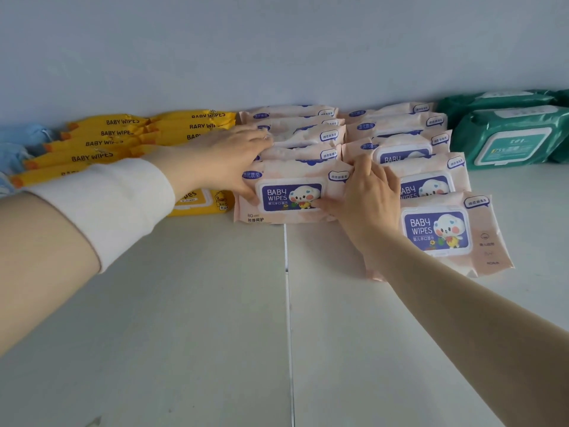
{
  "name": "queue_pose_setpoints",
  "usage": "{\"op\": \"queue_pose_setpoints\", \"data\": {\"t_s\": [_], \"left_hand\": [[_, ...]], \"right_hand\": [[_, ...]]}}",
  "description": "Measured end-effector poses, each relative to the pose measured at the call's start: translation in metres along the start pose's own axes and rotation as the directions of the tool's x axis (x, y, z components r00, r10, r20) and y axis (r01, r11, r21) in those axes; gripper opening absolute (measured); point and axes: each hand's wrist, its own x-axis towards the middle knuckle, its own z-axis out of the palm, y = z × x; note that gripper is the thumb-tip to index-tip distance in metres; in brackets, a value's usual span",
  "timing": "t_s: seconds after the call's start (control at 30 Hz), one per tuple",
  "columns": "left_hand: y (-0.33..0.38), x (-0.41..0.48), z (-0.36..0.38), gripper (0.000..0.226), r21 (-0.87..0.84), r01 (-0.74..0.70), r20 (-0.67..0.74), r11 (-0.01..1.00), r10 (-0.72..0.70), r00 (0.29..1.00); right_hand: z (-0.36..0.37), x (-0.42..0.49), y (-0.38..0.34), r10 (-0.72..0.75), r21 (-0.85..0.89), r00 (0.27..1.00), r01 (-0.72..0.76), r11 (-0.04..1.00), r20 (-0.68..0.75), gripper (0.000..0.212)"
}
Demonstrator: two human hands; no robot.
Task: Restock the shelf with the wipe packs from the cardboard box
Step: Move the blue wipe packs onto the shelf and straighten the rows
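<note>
On the white shelf (pixel 215 303), the front pink wipe pack (pixel 289 195) was gripped at its right edge by the right hand (pixel 366 195), thumb laid across its face, fingers curled over its top. The left hand (pixel 221 158), arm outstretched in a white sleeve (pixel 117 204), was laid with straight fingers over the pink packs behind (pixel 308 135), thumb set against the front pack's left edge.

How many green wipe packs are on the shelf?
2: front green pack at the far right of the shelf, rear green pack behind it. Others may sit beyond the frame edge.
</note>
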Motion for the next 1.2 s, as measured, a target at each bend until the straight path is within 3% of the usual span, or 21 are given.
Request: {"op": "queue_pose_setpoints", "data": {"t_s": [0.27,0.43,0.6,0.73,0.83,0.97,1.1,1.2], "left_hand": [[0.001,0.001,0.008,0.123,-0.072,0.027,0.031,0.997,-0.025,0.999],[0.006,0.006,0.006,0.115,-0.093,0.037,0.006,0.995,-0.037,0.999],[0.016,0.003,-0.001,0.115,-0.014,0.119,0.091,0.993,-0.118,0.989],[0.039,0.003,-0.027,0.113,0.118,0.172,0.149,0.978,-0.188,0.971],[0.060,0.007,-0.058,0.097,0.179,0.143,0.108,0.973,-0.164,0.981],[0.098,0.004,-0.092,0.063,0.223,0.128,0.166,0.967,-0.166,0.972],[0.148,-0.003,-0.097,0.071,0.246,0.147,0.415,0.958,-0.241,0.877],[0.175,-0.006,-0.091,0.073,0.173,0.211,0.464,0.962,-0.268,0.844]], "right_hand": [[0.004,0.003,0.001,0.027,-0.009,0.999,-0.028,1.000,-0.020,0.070],[0.005,0.004,0.000,0.046,-0.035,0.999,-0.046,0.998,-0.018,0.073],[-0.003,0.009,-0.007,0.083,-0.105,0.992,-0.072,0.992,0.097,0.083],[-0.034,0.024,-0.019,0.049,-0.147,0.960,-0.008,0.989,0.277,0.096],[-0.071,0.034,-0.012,-0.087,-0.204,0.954,0.150,0.967,0.288,0.075],[-0.121,0.033,0.023,-0.227,-0.455,0.913,0.371,0.810,0.339,0.057],[-0.158,0.017,0.072,-0.268,-0.649,0.836,0.542,0.534,0.478,0.050],[-0.176,0.008,0.109,-0.282,-0.701,0.793,0.609,0.370,0.540,0.051]]}}
